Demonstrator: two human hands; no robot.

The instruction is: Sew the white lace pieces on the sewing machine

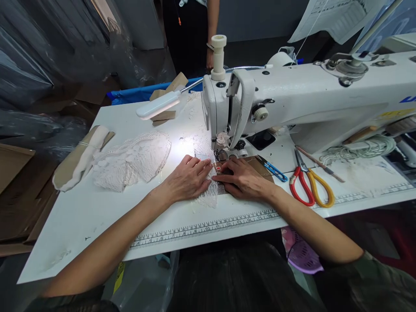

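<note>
My left hand (190,177) lies palm down with its fingers stretched out over a strip of white lace (208,199) in front of the sewing machine's (224,104) needle area. Fingers apart, my right hand (245,178) rests on the brown machine bed plate (264,171), and the tip of one finger reaches the lace's edge. Both sets of fingertips are close to the presser foot (221,155), which they partly hide. Just right of my right hand are blue thread snips (273,169). Farther right lie scissors (303,180) with red and yellow handles.
A heap of white lace (136,158) and a wrapped lace bundle (81,158) lie on the left of the table (107,225). A lamp (159,105) hangs over the work. A ruler tape (208,227) runs along the front edge. Another person (186,34) stands behind the table.
</note>
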